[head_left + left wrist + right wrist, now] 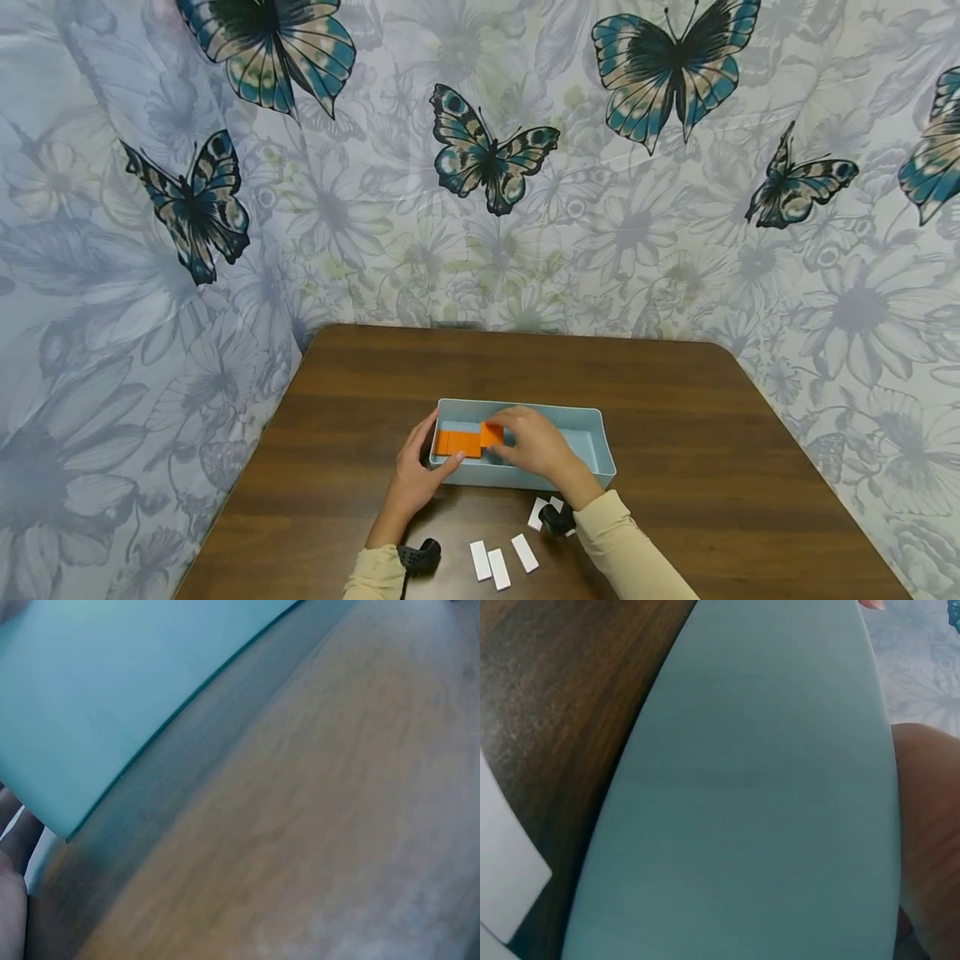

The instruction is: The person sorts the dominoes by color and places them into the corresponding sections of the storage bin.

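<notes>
A light blue rectangular box (525, 477) stands on the wooden table. My left hand (416, 475) holds its left end, with the thumb at the front rim and the fingers along the end wall. Inside, at the left, lies a row of flat orange tiles (457, 443). My right hand (536, 442) reaches over the front rim and pinches an orange tile (491, 434) at the right end of that row. Each wrist view is largely filled by the box's outer wall (127, 690), (742, 787); the orange tiles are hidden there.
Several white tiles (498, 569) lie on the table (360, 400) in front of the box, some partly hidden by the right wrist. One white tile (506, 855) shows close to the box in the right wrist view. A butterfly-print cloth (517, 275) hangs behind the table.
</notes>
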Motion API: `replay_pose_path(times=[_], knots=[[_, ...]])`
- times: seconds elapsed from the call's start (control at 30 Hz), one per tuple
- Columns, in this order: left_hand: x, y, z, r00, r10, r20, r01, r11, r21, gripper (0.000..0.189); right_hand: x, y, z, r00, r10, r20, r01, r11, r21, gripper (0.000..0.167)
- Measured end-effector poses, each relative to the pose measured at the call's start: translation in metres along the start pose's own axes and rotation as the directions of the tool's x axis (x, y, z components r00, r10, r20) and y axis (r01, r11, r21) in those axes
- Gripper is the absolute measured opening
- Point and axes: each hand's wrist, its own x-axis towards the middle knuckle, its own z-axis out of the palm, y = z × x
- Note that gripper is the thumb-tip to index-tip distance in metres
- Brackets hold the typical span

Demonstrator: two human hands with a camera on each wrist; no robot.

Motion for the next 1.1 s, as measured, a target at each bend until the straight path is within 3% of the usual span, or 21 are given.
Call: replay_pose_path(times=[0.63, 1.1], knots=[[-0.001, -0.001, 0.0, 1.0, -0.002, -0.01, 0.002, 1.0, -0.006, 0.085, 0.008, -0.005, 0.005, 0.998, -0.026, 0.057, 0.036, 0.982, -0.185, 0.026], [-0.001, 0.0, 0.001, 1.0, 0.007, -0.01, -0.007, 1.0, -0.016, 0.085, 0.012, -0.013, 0.006, 0.987, 0.096, 0.127, -0.064, 0.969, -0.239, 0.026]])
